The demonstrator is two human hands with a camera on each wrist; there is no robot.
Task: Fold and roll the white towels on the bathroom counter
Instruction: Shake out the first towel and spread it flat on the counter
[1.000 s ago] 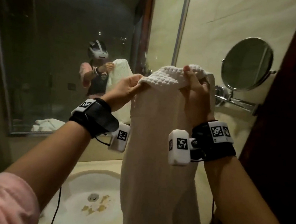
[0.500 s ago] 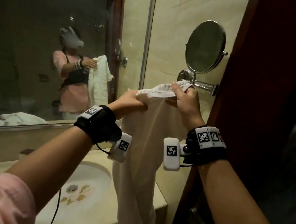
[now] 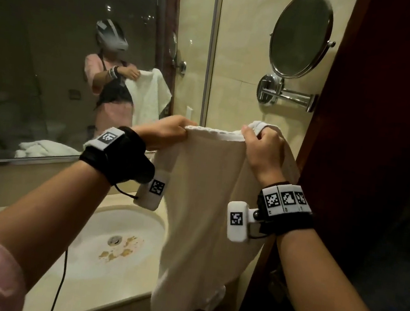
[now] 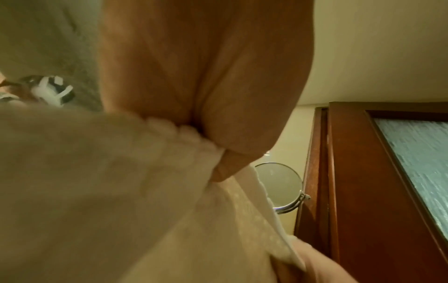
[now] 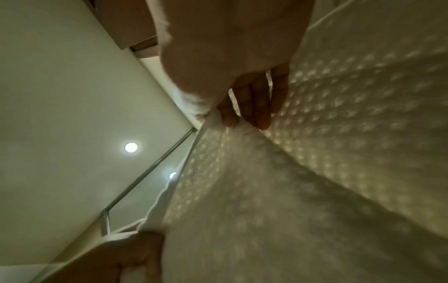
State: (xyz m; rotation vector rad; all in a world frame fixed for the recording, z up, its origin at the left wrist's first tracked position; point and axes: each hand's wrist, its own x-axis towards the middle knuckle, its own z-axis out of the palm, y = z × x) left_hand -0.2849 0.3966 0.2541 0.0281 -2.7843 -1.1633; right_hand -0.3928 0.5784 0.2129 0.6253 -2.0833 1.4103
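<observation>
Two hands are being held up in front of the counter, and a white towel [image 3: 205, 207] is being stretched between them by its top edge. The left end of that edge is being pinched by the left hand [image 3: 165, 134], with the fingers curled over the cloth; in the left wrist view the thumb and fingers are seen closed tightly on a bunched fold of the towel [image 4: 121, 191]. The right end is being gripped by the right hand [image 3: 262, 147], the fingers being wrapped over the hem, and in the right wrist view the fingertips [image 5: 261, 114] are seen pressed into the dotted weave of the towel [image 5: 315, 153]. The towel is being hung straight down from the two hands, in the air, its lower part being draped past the near right corner of the counter [image 3: 105, 306]. The sink [image 3: 114, 242], marked with brownish stains near its drain, is being left uncovered to the left of the hanging cloth. A second white towel [image 3: 43, 148] is being shown crumpled in the large wall mirror [image 3: 58, 31] at the far left. A round mirror [image 3: 302, 35] on a metal arm is being carried on the far wall above the right hand, beside a dark wooden door frame [image 3: 354, 122].
</observation>
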